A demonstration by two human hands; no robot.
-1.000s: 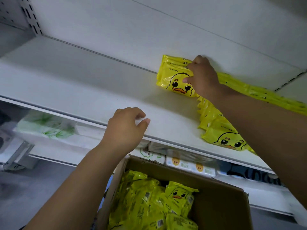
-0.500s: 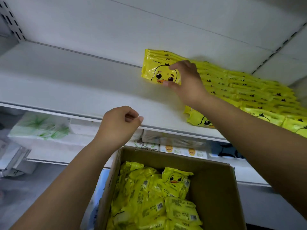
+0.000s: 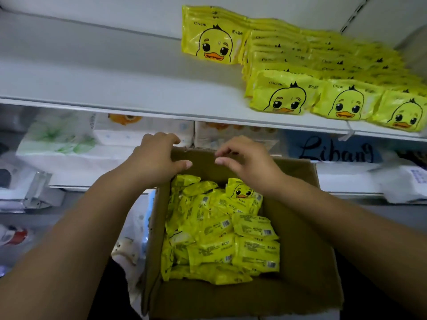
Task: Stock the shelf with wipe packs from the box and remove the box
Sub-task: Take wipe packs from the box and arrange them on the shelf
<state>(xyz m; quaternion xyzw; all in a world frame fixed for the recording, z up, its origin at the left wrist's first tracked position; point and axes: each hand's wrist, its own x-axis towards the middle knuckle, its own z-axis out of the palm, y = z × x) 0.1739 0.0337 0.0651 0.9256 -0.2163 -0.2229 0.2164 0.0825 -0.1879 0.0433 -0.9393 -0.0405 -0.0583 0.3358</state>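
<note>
Single head-worn view, wide-angle, edges bowed by the lens. Looks forward and steeply down from above the open box (image 3: 231, 301), very near, box filling the lower middle. Forearms enter from both bottom corners. Left hand (image 3: 159, 158) and right hand (image 3: 249, 165) near frame centre, at the box's far edge. Faces the shelf (image 3: 115, 84) at arm's reach, board seen from slightly above, crossing the upper third and sloping down to the right. Stocked wipe packs (image 3: 288, 98) close at top right. Lower shelf level behind the hands blurred.
</note>
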